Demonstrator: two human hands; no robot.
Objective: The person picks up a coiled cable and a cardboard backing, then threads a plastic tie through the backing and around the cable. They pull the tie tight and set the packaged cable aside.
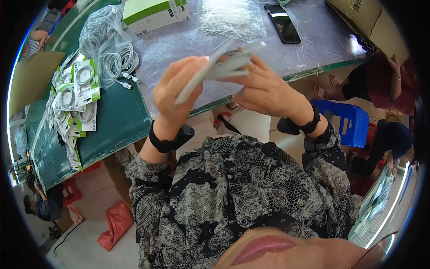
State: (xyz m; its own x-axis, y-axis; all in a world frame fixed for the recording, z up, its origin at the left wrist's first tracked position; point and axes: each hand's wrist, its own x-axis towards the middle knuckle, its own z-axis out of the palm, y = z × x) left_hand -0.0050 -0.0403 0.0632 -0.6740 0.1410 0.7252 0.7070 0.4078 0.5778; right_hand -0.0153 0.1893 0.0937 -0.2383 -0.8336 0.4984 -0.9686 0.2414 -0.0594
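Observation:
In front of me, above the table's near edge, both hands hold what looks like a loosely coiled white cable (226, 69), blurred by motion. Its loops are seen nearly edge-on, and a pale end sticks out at the upper right. My left hand (177, 83) is closed around the left side of the loops, with a long pale length running down past its palm. On the other side my right hand (264, 89) is closed too, thumb and fingers gripping the loops. Some fingertips are hidden behind the bundle. Each wrist wears a black band.
Coiled white cables (120, 60) lie in clear plastic at the left, beside a pile of green-and-white carded cables (74, 98). Farther back are a green-and-white box (156, 18), a bag of white ties (230, 18) and a black phone (283, 24). A blue stool (345, 121) stands at the right.

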